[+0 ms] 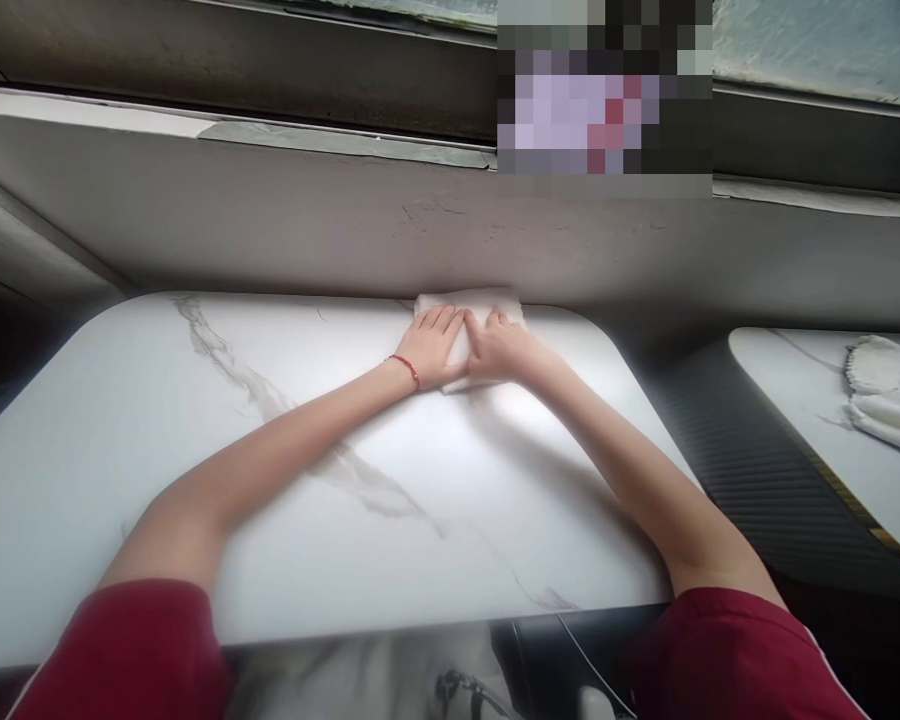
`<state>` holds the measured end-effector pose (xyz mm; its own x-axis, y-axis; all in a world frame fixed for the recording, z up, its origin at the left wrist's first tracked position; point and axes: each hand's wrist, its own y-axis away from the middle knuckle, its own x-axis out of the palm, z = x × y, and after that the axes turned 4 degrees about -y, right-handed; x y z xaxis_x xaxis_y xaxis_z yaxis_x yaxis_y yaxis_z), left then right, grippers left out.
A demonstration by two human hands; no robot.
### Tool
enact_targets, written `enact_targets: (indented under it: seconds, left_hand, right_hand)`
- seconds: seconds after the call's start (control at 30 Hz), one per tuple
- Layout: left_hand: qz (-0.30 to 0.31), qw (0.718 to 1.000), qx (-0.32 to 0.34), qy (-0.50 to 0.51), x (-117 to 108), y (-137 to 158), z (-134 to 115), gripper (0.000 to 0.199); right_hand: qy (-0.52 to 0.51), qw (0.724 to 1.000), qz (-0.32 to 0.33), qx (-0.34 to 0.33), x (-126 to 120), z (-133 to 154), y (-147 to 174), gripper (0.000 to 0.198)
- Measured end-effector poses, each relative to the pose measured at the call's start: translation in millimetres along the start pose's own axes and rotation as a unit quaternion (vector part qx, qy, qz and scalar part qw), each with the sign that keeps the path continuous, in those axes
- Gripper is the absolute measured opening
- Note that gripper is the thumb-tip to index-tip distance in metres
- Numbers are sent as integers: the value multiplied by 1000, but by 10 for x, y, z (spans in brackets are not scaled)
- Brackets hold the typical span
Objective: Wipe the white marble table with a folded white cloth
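At the far edge of a marbled white table (pixel 285 580), a white cloth (pixel 471 298) lies under the left hand (pixel 431 346), fingers flat, and the right hand (pixel 498 349), whose grip I cannot tell; a farther push could bunch it against the wall (pixel 307 230).

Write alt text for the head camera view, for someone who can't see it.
A person's left hand and right hand rest side by side on a white cloth near the far edge of a grey-veined white table. A red bracelet circles the left wrist; both sleeves are dark red. Another white cloth lies on a second table rightward.
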<state>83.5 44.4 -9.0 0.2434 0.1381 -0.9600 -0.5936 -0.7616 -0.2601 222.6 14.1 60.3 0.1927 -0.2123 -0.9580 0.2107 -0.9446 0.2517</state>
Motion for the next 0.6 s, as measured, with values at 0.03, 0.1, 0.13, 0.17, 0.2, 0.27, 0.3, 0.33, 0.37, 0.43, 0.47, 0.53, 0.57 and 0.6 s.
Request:
enact_targets:
  seconds: [0.03, 0.1, 0.13, 0.17, 0.2, 0.27, 0.3, 0.33, 0.37, 0.43, 0.47, 0.53, 0.57, 0.6]
  left_hand:
    - [-1, 1000, -4, 1, -5, 2, -4, 77]
    - [1, 1000, -10, 0, -14, 10, -17, 78]
    - [4, 1000, -12, 0, -17, 14, -24, 78]
    - [7, 1000, -15, -1, -18, 19, -31, 78]
    - [9, 1000, -17, -2, -19, 24, -38, 78]
    - [9, 1000, -18, -4, -17, 33, -48, 76]
    - [7, 1000, -17, -4, -15, 36, -51, 75]
    - [4, 1000, -15, -4, -13, 39, -53, 75]
    - [0, 1000, -15, -4, -13, 41, -54, 75]
    - [-4, 1000, -12, -4, -13, 45, -57, 74]
    - [-4, 1000, -10, -4, -15, 49, -60, 72]
    - [-2, 1000, -4, -2, -19, 59, -74, 70]
    - [0, 1000, -1, -1, -22, 65, -85, 70]
    - [1, 1000, 2, 0, -23, 72, -99, 70]
  right_hand:
    - [2, 1000, -5, -13, -10, -18, 1, 69]
    - [7, 999, -20, -31, -25, -41, 3, 67]
    - [10, 999, -27, -33, -30, -44, 4, 66]
    - [13, 999, -32, -31, -33, -41, 5, 66]
    - [15, 999, -35, -29, -35, -34, 6, 66]
    - [19, 999, -38, -27, -40, -13, 8, 65]
    - [22, 999, -38, -25, -45, -1, 10, 65]
    - [25, 999, -36, -23, -51, 9, 12, 65]
    - [27, 999, -32, -19, -58, 20, 15, 67]
    - [20, 1000, -21, -9, -73, 45, 26, 68]
    - [12, 1000, -15, -2, -79, 61, 34, 67]
    - [1, 1000, -5, 16, -87, 100, 61, 64]
    - [4, 1000, -1, 14, -90, 120, 78, 63]
    - [10, 1000, 3, 9, -92, 137, 99, 62]
